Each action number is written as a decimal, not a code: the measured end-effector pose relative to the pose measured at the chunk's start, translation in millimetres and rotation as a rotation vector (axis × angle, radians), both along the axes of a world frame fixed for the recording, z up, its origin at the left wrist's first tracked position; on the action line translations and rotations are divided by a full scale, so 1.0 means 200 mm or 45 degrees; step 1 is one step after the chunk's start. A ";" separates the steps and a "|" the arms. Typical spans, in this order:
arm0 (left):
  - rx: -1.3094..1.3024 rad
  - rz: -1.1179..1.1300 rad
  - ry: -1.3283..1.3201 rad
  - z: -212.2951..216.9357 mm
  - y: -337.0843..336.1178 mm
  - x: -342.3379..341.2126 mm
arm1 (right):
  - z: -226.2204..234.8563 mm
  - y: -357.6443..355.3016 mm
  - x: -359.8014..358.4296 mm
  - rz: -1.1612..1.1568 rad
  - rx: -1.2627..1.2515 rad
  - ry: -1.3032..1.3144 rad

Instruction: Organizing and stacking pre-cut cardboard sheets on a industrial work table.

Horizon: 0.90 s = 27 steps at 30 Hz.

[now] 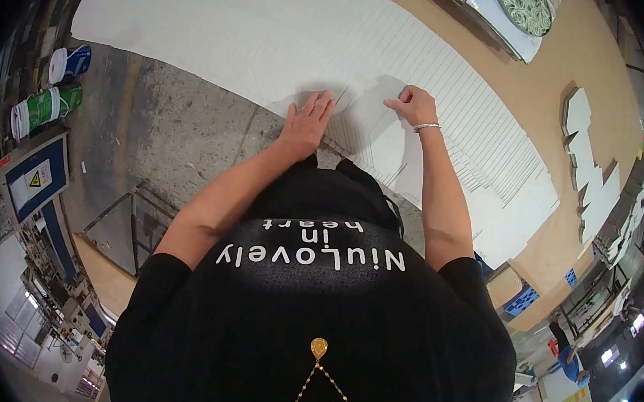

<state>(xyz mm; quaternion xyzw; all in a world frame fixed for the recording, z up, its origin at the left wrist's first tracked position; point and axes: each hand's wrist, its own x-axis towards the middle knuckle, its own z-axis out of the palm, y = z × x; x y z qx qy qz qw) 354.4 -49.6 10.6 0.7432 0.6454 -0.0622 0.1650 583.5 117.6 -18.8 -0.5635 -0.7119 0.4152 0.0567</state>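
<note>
A long spread of thin white sheets (276, 21) lies overlapped like a fan across the work table, with many parallel edges showing on its right part. My left hand (309, 123) rests on the near edge of the sheets, its fingers stretched out and lying flat. To its right, my right hand (416, 108), with a bracelet on the wrist, is over the sheets with its fingers curled and thumb pointing left. Whatever its fingertips may hold is too small to make out.
A tray of pale green coiled pieces (525, 10) stands at the far right. Jagged stacks of white pieces (587, 163) lie on the brown tabletop (530, 97). Green (45, 108) and blue (70, 64) buckets are at left, near a machine with a warning sign (35, 178).
</note>
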 end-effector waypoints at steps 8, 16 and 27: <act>-0.017 0.005 -0.049 0.03 0.01 0.00 | 0.00 0.02 0.04 0.029 -0.106 0.006; 0.069 -0.107 -0.420 -0.01 -0.01 0.05 | 0.04 0.01 0.07 0.066 -0.005 0.034; -0.068 -0.087 -0.584 0.01 0.01 0.04 | -0.01 -0.05 0.12 -0.023 0.021 0.029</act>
